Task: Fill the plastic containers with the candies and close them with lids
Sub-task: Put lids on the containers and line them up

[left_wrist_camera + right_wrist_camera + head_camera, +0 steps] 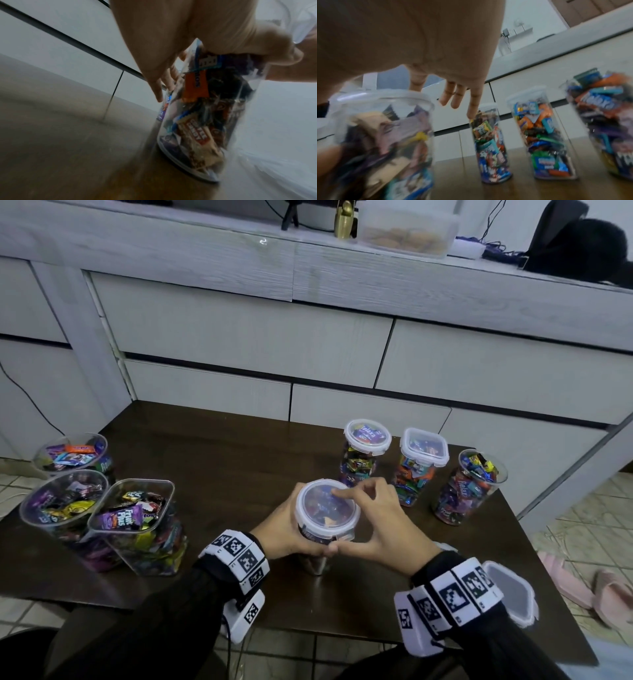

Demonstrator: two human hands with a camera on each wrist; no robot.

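A round clear container (pixel 320 537) full of wrapped candies stands at the middle of the dark table (pixel 222 446), with a white-rimmed lid (pixel 327 505) on top. My left hand (pixel 286 530) grips its wall from the left; the left wrist view has the fingers (pixel 159 86) wrapped round the container (pixel 197 124). My right hand (pixel 373 520) arches over the lid, index fingertip on its top and thumb at the front under the rim. In the right wrist view the index finger (pixel 417 83) touches the lid (pixel 376 94) while the other fingers hang free.
Three open candy-filled containers (pixel 133 508) crowd the table's left. At the right stand a lidded round container (pixel 366 440), a lidded square one (pixel 424 451) and an open round one (pixel 479 477). A loose square lid (pixel 512 594) lies by my right wrist. Drawers rise behind.
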